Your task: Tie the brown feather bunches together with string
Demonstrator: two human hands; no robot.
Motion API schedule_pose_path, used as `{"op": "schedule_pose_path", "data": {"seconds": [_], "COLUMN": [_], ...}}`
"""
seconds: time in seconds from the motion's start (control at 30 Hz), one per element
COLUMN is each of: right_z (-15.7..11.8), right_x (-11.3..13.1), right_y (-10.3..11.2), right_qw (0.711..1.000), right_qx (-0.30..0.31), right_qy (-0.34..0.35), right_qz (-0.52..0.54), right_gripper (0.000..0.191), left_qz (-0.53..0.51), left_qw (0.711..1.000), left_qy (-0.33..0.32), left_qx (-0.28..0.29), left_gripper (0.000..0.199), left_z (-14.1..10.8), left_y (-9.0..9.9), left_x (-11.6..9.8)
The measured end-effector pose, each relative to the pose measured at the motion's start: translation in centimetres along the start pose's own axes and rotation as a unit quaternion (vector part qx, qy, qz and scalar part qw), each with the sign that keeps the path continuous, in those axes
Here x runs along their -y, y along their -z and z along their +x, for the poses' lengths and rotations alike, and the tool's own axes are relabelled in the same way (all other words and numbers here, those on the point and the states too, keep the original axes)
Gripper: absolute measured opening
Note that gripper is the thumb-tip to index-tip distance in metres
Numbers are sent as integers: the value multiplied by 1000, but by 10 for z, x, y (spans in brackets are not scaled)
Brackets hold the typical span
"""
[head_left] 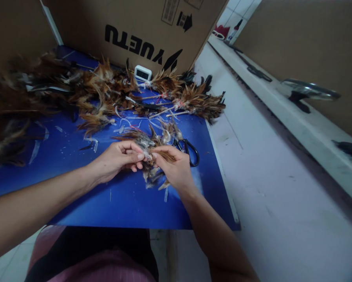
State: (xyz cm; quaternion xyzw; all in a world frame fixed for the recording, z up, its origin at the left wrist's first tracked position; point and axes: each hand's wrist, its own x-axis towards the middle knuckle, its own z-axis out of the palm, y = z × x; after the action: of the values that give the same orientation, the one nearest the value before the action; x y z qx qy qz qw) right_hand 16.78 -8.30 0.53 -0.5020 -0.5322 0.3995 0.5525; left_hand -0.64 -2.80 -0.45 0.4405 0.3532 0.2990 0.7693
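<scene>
My left hand [124,156] and my right hand [174,164] meet over the blue table, thumbs and fingers pinched close together. Between them is a small tuft of brown and grey feathers [148,153], its fluffy base at my left fingertips. Brown feather ends [166,154] poke out by my right fingers. Loose feathers [152,176] lie on the table just below the hands, and more stand behind them. Black-handled scissors [195,154] rest right beside my right hand, their blades hidden.
A big heap of brown feathers [102,90] spreads across the table's back left. Finished-looking feather bundles on sticks [190,102] lie at the back right, near a small white digital timer [143,73]. A cardboard box [134,31] stands behind. Clear strips [95,144] are scattered about.
</scene>
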Motion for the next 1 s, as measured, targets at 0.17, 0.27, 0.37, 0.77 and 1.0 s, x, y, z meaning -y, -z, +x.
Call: {"op": "schedule_pose_path", "data": {"seconds": [0.17,0.27,0.37,0.77,1.0], "right_z": [-2,-3,-3,-6,-4], "right_x": [-1,-1,-1,-2,-1], "right_y": [-1,-1,-1,-1,-1], "right_qw": [999,998,996,987,995], "right_qx": [0,-3,-12,-24,-23], "right_qy": [27,45,57,115,66], "right_qz": [-22,-38,-67,-109,-67], "right_gripper": [7,7,7,10,8], "left_qz": [-28,-33,-37,-24,4], "left_qw": [1000,999,999,998,999], "left_qy": [5,14,24,46,24], "left_qx": [5,14,20,32,23], "left_gripper": [23,22,21,18,25], "left_z": [0,0,1,-2,0], "left_y": [-1,-1,-1,-3,-1], "left_x": [1,1,2,1,0]}}
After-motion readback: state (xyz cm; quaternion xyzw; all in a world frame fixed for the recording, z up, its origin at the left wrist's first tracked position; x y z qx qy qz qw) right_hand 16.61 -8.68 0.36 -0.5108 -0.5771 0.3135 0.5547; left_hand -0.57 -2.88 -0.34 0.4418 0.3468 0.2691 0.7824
